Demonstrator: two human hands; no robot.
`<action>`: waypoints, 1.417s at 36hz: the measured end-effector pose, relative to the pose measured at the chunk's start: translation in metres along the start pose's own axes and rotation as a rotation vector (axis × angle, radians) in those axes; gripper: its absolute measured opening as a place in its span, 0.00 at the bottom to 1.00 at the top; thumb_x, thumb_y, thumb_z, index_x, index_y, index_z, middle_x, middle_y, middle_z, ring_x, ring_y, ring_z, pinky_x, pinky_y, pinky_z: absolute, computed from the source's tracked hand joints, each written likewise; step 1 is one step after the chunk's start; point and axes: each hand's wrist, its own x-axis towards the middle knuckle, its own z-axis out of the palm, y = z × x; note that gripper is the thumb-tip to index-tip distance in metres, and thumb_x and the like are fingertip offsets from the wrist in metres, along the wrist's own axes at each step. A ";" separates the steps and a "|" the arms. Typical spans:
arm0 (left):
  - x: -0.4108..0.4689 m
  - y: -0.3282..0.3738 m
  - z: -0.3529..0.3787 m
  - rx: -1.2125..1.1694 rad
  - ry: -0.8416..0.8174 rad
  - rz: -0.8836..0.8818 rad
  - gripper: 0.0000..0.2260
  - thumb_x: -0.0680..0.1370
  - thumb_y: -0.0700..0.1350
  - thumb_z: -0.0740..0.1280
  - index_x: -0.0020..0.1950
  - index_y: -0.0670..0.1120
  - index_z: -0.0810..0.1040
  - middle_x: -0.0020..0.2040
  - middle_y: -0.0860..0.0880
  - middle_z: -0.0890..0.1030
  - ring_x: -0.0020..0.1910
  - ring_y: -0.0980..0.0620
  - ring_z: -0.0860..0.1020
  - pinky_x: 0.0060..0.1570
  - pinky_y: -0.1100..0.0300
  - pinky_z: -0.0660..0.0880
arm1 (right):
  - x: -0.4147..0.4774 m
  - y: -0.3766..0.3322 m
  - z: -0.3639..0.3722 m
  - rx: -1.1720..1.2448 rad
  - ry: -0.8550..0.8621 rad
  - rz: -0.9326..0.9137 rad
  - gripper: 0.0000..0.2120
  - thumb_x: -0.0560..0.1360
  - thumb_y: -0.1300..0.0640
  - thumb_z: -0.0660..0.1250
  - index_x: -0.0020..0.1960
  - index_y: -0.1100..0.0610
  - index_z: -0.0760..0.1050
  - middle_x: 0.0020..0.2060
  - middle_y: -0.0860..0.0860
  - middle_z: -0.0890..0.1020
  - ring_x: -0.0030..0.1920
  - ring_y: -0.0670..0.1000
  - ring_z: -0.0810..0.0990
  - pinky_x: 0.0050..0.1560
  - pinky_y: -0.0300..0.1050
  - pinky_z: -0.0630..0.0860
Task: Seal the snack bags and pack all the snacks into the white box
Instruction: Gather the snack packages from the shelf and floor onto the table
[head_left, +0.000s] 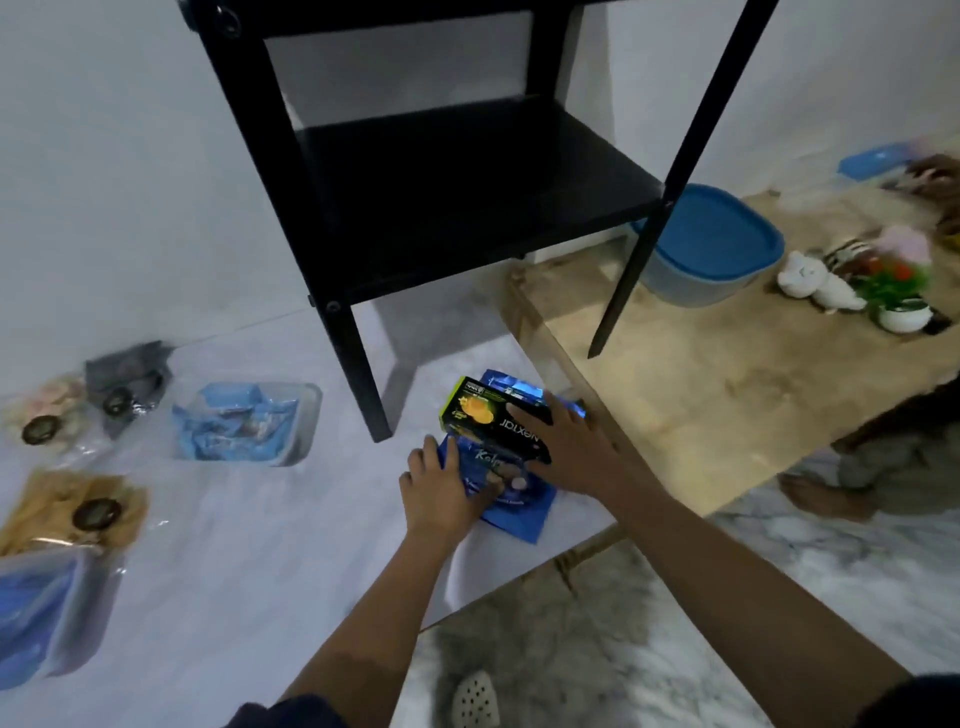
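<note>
White tabletop (234, 545) takes up most of the view, with a black stand (467, 197) on it and a wooden table (727, 389) to the right carrying a blue-lidded tub (717, 234). On the left side: a clear tray of blue packets (244, 423), a tan snack bag (67, 512), a grey bag (127, 384) and a blue-lidded clear container (41, 613) at the frame edge. Can't pick out a white box for certain.

Near the table's right edge lies a blue snack bag (511, 512), with a dark biscuit box (493, 415) lying on its far end. The right hand (566, 447) lies flat on the box with fingers spread, holding nothing. The left hand (441, 488) grips the bag's left edge with bent fingers.

Step looks like gathering or sorting snacks, early on, with nothing packed. Next move probably means getting the box off the bag, then pressing the bag's mouth closed. The bag's opening is hidden, so sealed or not is unclear.
</note>
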 end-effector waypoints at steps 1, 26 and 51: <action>0.003 0.001 0.000 -0.025 0.009 0.000 0.41 0.70 0.69 0.62 0.75 0.48 0.55 0.71 0.45 0.60 0.66 0.43 0.61 0.61 0.52 0.64 | 0.005 0.003 0.000 0.002 0.001 -0.007 0.35 0.75 0.44 0.62 0.75 0.40 0.44 0.76 0.58 0.50 0.72 0.64 0.57 0.68 0.61 0.62; -0.056 0.023 0.003 -0.745 0.100 -0.186 0.23 0.67 0.37 0.74 0.60 0.46 0.77 0.56 0.49 0.75 0.56 0.48 0.74 0.56 0.57 0.70 | -0.008 0.037 -0.025 0.222 -0.004 -0.283 0.37 0.71 0.44 0.64 0.74 0.37 0.49 0.50 0.54 0.68 0.54 0.56 0.71 0.53 0.48 0.72; -0.430 -0.148 -0.035 -0.878 0.945 -0.944 0.23 0.67 0.39 0.76 0.61 0.45 0.76 0.56 0.48 0.75 0.55 0.52 0.75 0.47 0.72 0.67 | -0.138 -0.324 -0.023 0.010 -0.329 -1.119 0.42 0.68 0.37 0.69 0.73 0.35 0.47 0.56 0.50 0.66 0.62 0.53 0.69 0.57 0.49 0.73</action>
